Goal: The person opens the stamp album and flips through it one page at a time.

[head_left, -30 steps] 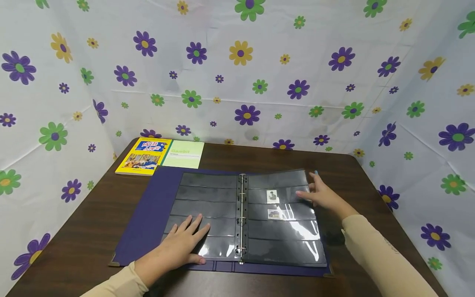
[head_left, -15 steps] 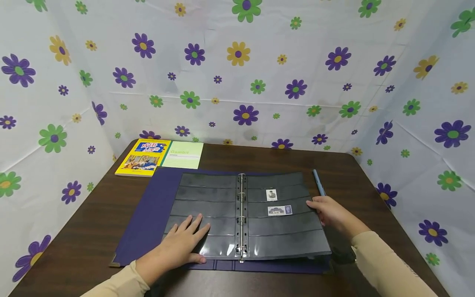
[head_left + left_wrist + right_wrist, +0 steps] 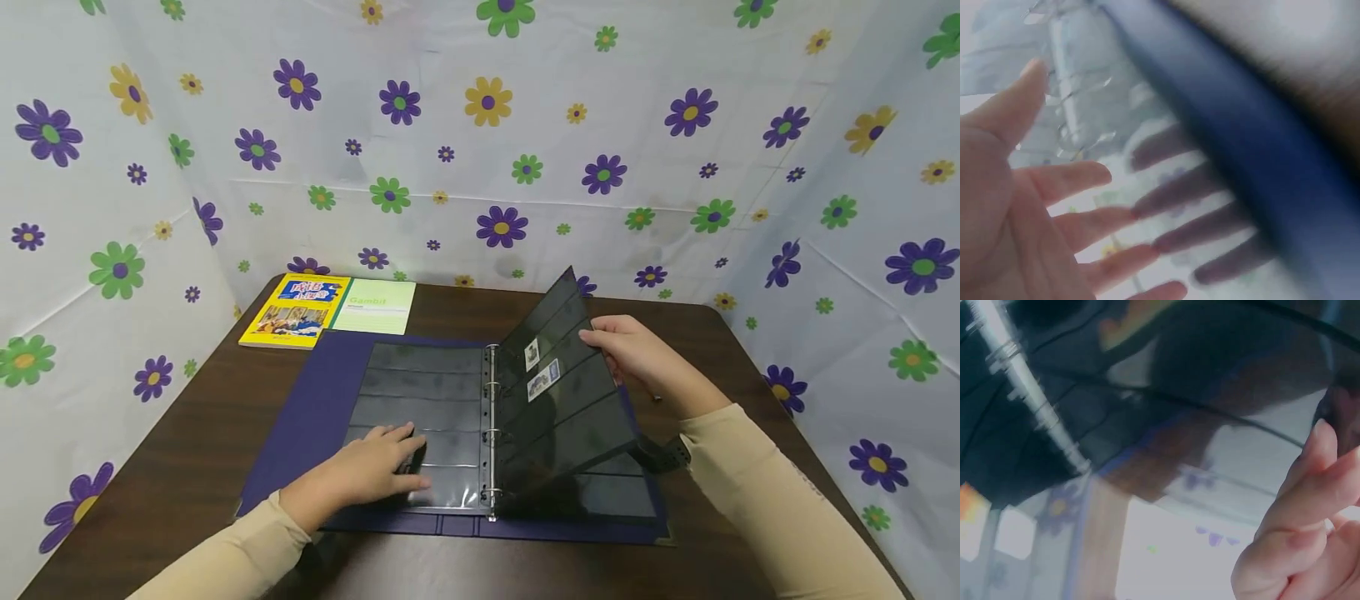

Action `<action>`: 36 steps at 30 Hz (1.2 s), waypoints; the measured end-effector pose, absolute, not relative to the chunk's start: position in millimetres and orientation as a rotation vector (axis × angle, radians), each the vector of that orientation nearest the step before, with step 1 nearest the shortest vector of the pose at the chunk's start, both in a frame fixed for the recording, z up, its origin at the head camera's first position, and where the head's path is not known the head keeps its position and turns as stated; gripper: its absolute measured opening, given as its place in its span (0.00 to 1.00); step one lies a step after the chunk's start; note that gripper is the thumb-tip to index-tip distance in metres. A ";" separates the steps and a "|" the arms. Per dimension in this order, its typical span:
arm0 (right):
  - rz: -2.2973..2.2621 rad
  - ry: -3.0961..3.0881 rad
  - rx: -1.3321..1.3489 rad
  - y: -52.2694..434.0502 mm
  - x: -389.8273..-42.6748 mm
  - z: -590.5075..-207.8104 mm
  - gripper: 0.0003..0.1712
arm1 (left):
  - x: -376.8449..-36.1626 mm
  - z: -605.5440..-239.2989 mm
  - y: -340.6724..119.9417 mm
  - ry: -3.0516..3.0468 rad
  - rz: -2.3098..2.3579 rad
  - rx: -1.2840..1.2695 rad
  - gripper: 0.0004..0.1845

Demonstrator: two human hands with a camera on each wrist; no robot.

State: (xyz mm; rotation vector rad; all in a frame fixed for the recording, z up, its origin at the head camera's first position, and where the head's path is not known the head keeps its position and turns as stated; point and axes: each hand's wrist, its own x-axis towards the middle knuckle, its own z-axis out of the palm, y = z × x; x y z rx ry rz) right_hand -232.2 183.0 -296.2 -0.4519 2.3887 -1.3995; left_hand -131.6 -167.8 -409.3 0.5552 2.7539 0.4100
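Note:
A dark blue ring-binder stamp album (image 3: 292, 425) lies open on the table. My right hand (image 3: 637, 358) pinches the outer edge of a black pocket page (image 3: 573, 408), which stands tilted up from the metal rings (image 3: 492, 417). Two stamps show in its pockets, a small upright stamp (image 3: 532, 354) and a wider stamp (image 3: 543, 381). Beneath it, part of another black page (image 3: 611, 497) is visible. Over the lower part of the left page (image 3: 420, 383) is my left hand (image 3: 360, 468), its fingers spread. In the left wrist view that hand's fingers (image 3: 1094, 225) are mirrored in the glossy sheet.
At the back left, a yellow book (image 3: 292, 312) and a pale green Gambit notebook (image 3: 375, 306) lie side by side, close to the album's upper corner. Flower-patterned cloth (image 3: 480, 167) hangs around the back and sides of the brown table (image 3: 180, 433).
My right hand has gripped the right page's outer edge and raised it up and leftward, uncovering a page beneath. The left hand has shifted slightly, its fingers a bit more bent. The blue pen is now hidden.

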 end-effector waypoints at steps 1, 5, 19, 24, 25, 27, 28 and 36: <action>-1.375 2.414 -0.493 176.3 -233.3 -291.5 0.21 | -136.1 -404.0 -167.3 2.748 0.477 0.536 0.38; -1.248 2.513 -0.611 148.6 -237.8 -278.4 0.20 | -150.2 -377.3 -159.7 2.783 0.725 0.453 0.33; -1.002 2.626 -0.621 69.1 -246.0 -254.7 0.18 | -143.7 -288.3 -95.6 2.642 1.095 0.420 0.36; -0.967 2.629 -0.636 57.8 -247.2 -252.8 0.19 | -142.7 -281.6 -86.9 2.571 1.126 0.430 0.38; -0.966 2.626 -0.632 56.2 -247.5 -252.6 0.19 | -142.7 -280.8 -86.3 2.560 1.143 0.428 0.38; -0.957 2.619 -0.634 53.4 -247.5 -251.7 0.19 | -142.6 -279.5 -85.8 2.544 1.176 0.426 0.36; -0.951 2.611 -0.633 52.3 -247.3 -251.0 0.19 | -142.5 -278.5 -85.7 2.543 1.185 0.422 0.35; -0.984 2.586 -0.548 74.8 -257.8 -263.9 0.33 | -141.4 -272.0 -90.9 2.581 1.226 0.342 0.21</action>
